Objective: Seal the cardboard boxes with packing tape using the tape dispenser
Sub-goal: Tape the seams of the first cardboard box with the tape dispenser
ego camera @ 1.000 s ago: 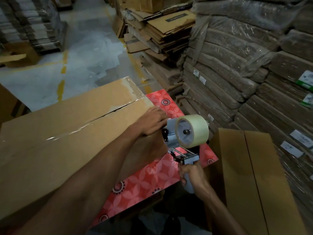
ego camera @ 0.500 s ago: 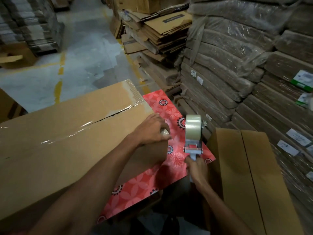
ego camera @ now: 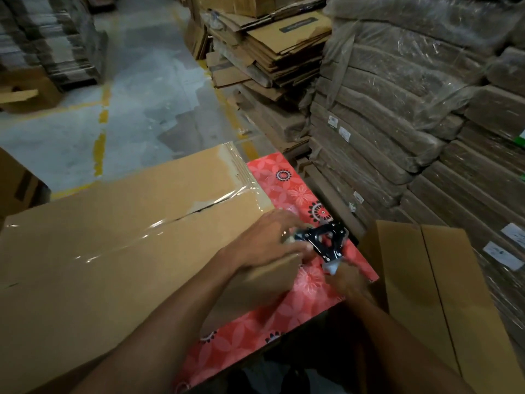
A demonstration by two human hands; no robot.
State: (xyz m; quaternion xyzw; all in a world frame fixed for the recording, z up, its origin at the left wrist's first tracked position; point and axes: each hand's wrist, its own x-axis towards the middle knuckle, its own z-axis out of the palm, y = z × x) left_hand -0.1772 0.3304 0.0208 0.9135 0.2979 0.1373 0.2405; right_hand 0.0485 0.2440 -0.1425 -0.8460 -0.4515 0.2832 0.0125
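Large cardboard box [ego camera: 119,251]: lies flat-topped on the worktop, filling the left half of the view. Clear packing tape [ego camera: 159,226] runs along its centre seam and glints in the light; a further strip wraps the far right corner. The seam gapes slightly near the right end.

Worktop covering [ego camera: 287,191]: red sheet with a pale flower print and dark ring motifs, showing along the right and near sides of the box.

Left hand [ego camera: 267,240]: rests at the right end of the box's top edge, palm down, fingers loosely curled over the edge toward the dispenser (whether the fingertips pinch the tape end cannot be told; that spot is blurred).

Tape dispenser [ego camera: 324,241]: black metal frame with a pale grip, held just off the right end of the box, over the red sheet, frame side turned up to the camera. The roll itself is mostly hidden behind the left hand.

Right hand [ego camera: 348,280]: motion-blurred, wrapped closed around the dispenser's pale grip from below.

Second cardboard box [ego camera: 437,302]: stands to the right of the worktop, flaps closed, centre seam bare.

Surroundings: shrink-wrapped stacks of flat cardboard [ego camera: 412,115] on the right; loose flattened cartons [ego camera: 272,49] beyond; grey concrete floor [ego camera: 147,109] with yellow markings.
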